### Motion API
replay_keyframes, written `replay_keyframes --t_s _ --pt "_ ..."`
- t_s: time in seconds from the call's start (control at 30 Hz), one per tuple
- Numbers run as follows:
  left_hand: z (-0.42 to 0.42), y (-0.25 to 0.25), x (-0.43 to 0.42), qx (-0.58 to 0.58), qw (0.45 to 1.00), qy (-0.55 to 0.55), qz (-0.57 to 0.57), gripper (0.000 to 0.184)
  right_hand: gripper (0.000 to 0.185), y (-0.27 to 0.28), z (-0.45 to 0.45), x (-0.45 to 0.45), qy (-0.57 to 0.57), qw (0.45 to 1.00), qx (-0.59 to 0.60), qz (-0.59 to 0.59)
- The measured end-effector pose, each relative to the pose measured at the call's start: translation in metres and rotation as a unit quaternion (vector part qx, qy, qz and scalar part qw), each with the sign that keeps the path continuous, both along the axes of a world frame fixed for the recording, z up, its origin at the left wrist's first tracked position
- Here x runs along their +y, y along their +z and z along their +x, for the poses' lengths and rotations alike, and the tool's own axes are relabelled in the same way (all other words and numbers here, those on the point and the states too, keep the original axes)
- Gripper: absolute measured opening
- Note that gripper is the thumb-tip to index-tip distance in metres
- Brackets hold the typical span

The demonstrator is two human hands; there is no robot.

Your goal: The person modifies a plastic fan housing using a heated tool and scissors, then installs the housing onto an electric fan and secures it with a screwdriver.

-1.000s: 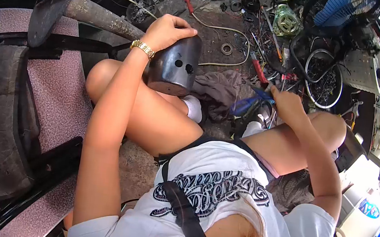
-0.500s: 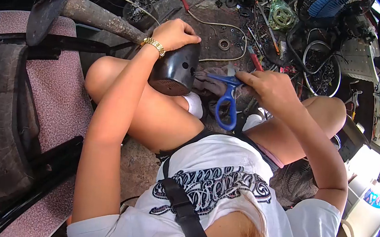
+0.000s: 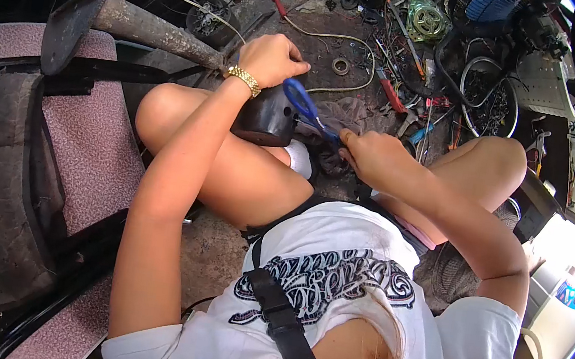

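Observation:
A black cylindrical housing [image 3: 265, 120] with round holes in its side rests by the knee on the left. My left hand [image 3: 271, 61], with a gold watch band at the wrist, grips its upper end, fingers bent over the edge. Blue-handled scissors [image 3: 301, 101] are in my right hand [image 3: 371, 154], one handle loop reaching up beside the housing. Their other end is partly hidden at my fingers. A dark crumpled cloth [image 3: 343, 114] lies on the floor behind the scissors.
Tools, including red-handled pliers [image 3: 391, 95], and a metal-rimmed basin [image 3: 490, 101] of small parts lie beyond the knees. A metal post [image 3: 154, 30] and a pink patterned seat [image 3: 85, 145] are at the left. A white jug [image 3: 556, 316] stands at the right.
My right hand has brought the blue scissors left to the housing, and they have turned so that a loop points up. My left hand and the housing have shifted slightly.

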State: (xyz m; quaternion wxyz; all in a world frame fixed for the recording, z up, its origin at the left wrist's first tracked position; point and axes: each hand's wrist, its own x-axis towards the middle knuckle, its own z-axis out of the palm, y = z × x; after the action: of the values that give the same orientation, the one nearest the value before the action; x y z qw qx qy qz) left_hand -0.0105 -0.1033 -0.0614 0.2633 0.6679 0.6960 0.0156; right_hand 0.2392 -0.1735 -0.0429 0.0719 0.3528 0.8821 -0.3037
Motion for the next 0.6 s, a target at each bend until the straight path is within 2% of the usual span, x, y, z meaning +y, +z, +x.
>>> replay_keyframes --t_s 0.13,0.23,0.27,0.33,0.37,0.43,0.47,0.53,0.57,0.6 --pt "0.007 0.000 -0.003 0.004 0.999 -0.013 0.037 0.031 0.025 -0.008 0.003 -0.003 -0.026 0.994 0.052 -0.090" --pt "0.013 0.002 -0.010 0.025 0.998 -0.026 0.051 0.028 0.024 -0.016 0.004 -0.006 -0.013 0.987 0.110 -0.115" --pt "0.013 -0.003 -0.011 0.024 0.997 -0.039 0.068 0.032 0.024 -0.016 0.005 -0.005 -0.012 0.987 0.110 -0.114" --pt "0.015 0.000 -0.013 0.033 0.996 -0.044 0.075 0.034 0.021 -0.002 0.001 -0.001 -0.089 0.944 0.032 -0.315" --pt "0.016 0.001 -0.012 0.033 0.996 -0.044 0.076 0.034 0.021 -0.002 0.002 -0.001 -0.089 0.944 0.032 -0.315" --pt "0.015 0.002 -0.014 0.025 0.995 -0.026 0.092 0.033 0.020 -0.003 0.003 -0.002 -0.134 0.871 0.067 -0.469" --pt "0.016 0.003 -0.015 0.026 0.995 -0.026 0.092 0.033 0.020 -0.001 0.003 -0.003 -0.133 0.871 0.067 -0.469" --pt "0.018 0.006 -0.017 0.045 0.991 -0.036 0.124 0.029 0.021 0.007 0.001 -0.003 -0.196 0.806 0.075 -0.553" --pt "0.012 0.005 -0.016 0.046 0.990 -0.036 0.125 0.029 0.021 0.008 0.006 -0.001 -0.196 0.807 0.076 -0.553" --pt "-0.002 0.003 -0.011 -0.021 0.991 0.008 0.135 0.032 0.022 0.008 0.017 0.005 -0.217 0.717 0.148 -0.646"
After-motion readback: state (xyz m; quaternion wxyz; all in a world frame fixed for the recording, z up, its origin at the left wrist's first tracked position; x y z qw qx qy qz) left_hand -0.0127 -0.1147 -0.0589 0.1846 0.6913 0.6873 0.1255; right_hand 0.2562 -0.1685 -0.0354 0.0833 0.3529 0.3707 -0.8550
